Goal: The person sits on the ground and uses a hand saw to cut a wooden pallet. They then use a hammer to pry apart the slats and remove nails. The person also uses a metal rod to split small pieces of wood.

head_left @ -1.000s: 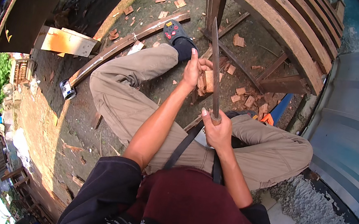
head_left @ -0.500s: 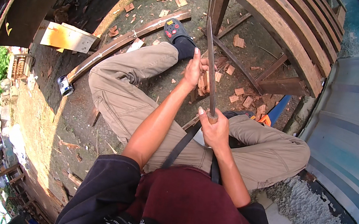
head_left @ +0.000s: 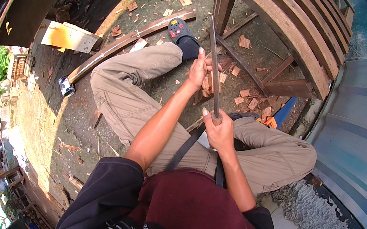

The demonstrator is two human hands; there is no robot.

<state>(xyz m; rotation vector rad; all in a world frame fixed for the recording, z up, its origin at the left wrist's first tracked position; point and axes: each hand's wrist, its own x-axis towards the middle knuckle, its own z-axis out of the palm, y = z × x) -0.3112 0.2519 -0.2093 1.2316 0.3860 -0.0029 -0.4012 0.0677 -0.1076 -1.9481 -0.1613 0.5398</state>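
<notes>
Frame centre: right hand (head_left: pixel 220 131), fingers wrapped round the handle of a knife (head_left: pixel 215 68) — left hand (head_left: pixel 197 73), upper-left of it, fingers curled on wood block (head_left: pixel 206 88), thumb raised.

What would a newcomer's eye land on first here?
Probably the long blade running up the middle, its handle in the right hand's grip. Beside it, the left hand's grip holds a chunk of wood. Then the slatted wooden frame at upper right, with wood chips scattered around it.
</notes>
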